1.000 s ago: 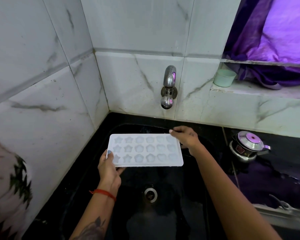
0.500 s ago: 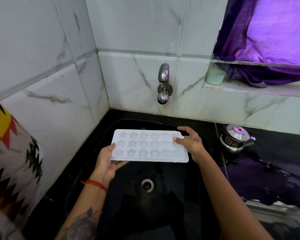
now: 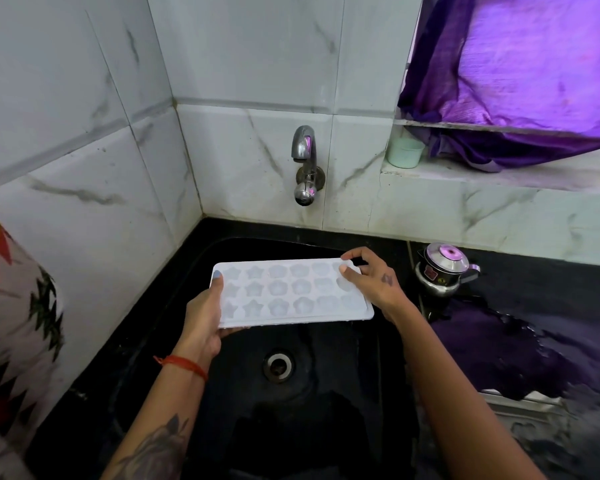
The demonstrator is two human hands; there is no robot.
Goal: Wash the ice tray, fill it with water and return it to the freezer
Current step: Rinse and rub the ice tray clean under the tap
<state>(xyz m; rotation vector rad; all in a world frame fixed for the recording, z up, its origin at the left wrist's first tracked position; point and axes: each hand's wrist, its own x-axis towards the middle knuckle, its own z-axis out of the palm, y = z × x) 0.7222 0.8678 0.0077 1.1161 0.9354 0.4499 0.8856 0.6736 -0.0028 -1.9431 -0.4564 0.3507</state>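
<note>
Both hands grip ice tray (image 3: 291, 292) (over sink (image 3: 326, 393)) | left hand (image 3: 205, 317) left end | right hand (image 3: 371, 278) far-right corner

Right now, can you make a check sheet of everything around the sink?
Surface: black sink basin, steel drain, looks wet.
Job's things: white plastic ice tray with star and flower moulds, held level over the basin below the chrome wall tap; no water running.
Clutter: small steel kettle on the black counter; pale green cup on the ledge.
Hands: left hand and right hand each grip a tray end.
Cables: nothing seen.
Surroundings: white marble tiles, purple curtain.
</note>
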